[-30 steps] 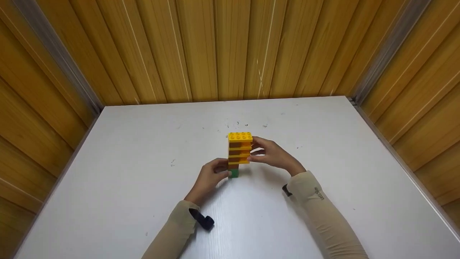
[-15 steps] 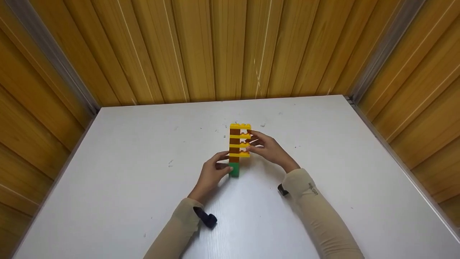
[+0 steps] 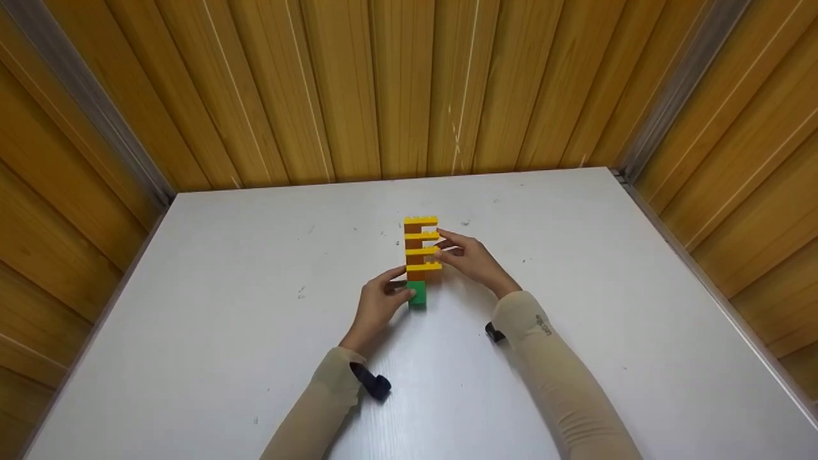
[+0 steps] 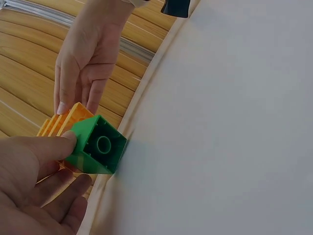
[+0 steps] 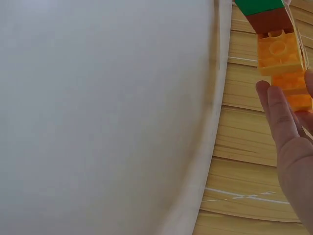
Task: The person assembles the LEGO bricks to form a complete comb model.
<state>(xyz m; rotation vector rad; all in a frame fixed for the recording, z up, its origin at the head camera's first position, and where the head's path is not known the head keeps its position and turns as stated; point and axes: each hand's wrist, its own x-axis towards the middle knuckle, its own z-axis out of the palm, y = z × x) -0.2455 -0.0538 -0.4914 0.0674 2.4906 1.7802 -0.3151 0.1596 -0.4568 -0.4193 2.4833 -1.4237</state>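
Note:
Both hands hold one tower of toy building bricks. In the head view its lowest piece is a green brick [image 3: 418,295]; above it, brown bricks [image 3: 413,245] alternate with several yellow plates [image 3: 423,252] jutting out to the right. My left hand [image 3: 377,305] pinches the green brick between thumb and fingers. The right hand [image 3: 474,262] grips the free ends of the yellow plates. From the left wrist, the hollow underside of the green brick [image 4: 103,143] faces the camera. The right wrist view shows fingers [image 5: 281,115] alongside the yellow plates [image 5: 279,53], the thumb partly cut off.
A white tabletop [image 3: 223,319] with small dark scuffs lies under the hands. Wood-patterned panel walls [image 3: 409,89] rise at its back and sides. A black strap [image 3: 370,381] sits at the left wrist, and another black piece [image 3: 494,331] at the right.
The tower has tipped back, its top swinging away, so the top studs show less and more of the green brick's side shows. Both hands keep their hold; the right has shifted slightly up and left.

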